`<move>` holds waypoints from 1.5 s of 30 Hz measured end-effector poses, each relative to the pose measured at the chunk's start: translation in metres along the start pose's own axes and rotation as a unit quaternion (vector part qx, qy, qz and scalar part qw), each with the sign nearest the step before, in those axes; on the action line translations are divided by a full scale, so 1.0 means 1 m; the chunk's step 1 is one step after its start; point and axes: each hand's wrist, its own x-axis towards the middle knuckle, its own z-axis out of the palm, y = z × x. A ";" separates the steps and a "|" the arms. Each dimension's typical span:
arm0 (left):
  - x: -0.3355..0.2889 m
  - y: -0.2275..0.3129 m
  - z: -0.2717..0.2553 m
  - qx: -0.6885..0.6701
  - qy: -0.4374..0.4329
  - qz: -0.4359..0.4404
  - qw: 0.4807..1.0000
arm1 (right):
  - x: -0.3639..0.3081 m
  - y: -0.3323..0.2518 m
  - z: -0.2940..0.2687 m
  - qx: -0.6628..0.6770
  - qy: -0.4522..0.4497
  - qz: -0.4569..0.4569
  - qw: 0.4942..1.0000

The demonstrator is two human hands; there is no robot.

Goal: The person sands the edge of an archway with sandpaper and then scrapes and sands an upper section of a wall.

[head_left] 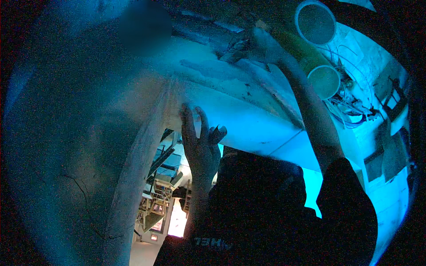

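Observation:
My left hand reaches up against the lower corner of a pale boxed ledge. Its fingers are stretched out along the surface, and the thumb stands apart to the right. Higher up, my right arm extends to the dark upper side of the same ledge. There my right hand is bent with its fingers curled; shadow and grain hide what they hold, if anything. A dark, uneven patch marks the ledge surface between the two hands.
Two round open pipe ends stick out right of my right arm. Loose wires hang beside them. A large pale wall with a crack fills the left. Below, a lit room shows shelving.

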 end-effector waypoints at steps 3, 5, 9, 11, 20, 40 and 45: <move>0.002 0.001 0.001 -0.013 0.001 -0.019 1.000 | 0.008 0.010 0.004 0.340 -0.071 -0.034 0.937; -0.001 0.002 0.010 -0.016 -0.004 -0.024 1.000 | 0.007 0.033 0.011 0.587 -0.119 -0.084 0.797; 0.001 0.011 0.000 -0.080 0.009 -0.067 0.995 | 0.004 0.048 0.011 0.179 -0.038 -0.037 0.982; 0.003 0.023 -0.011 -0.006 0.002 -0.068 0.998 | -0.002 0.036 0.000 -0.130 0.057 0.020 0.990; -0.007 0.055 -0.016 -0.396 -0.075 -0.226 0.887 | 0.024 0.030 0.006 -0.249 -0.016 0.052 0.967; -0.009 0.026 0.012 -0.115 -0.175 -0.111 0.971 | 0.026 0.052 0.012 -0.190 0.265 -0.135 0.936; -0.019 0.019 0.008 -0.196 -0.114 -0.134 0.965 | 0.038 -0.009 0.016 -0.015 0.109 -0.011 0.994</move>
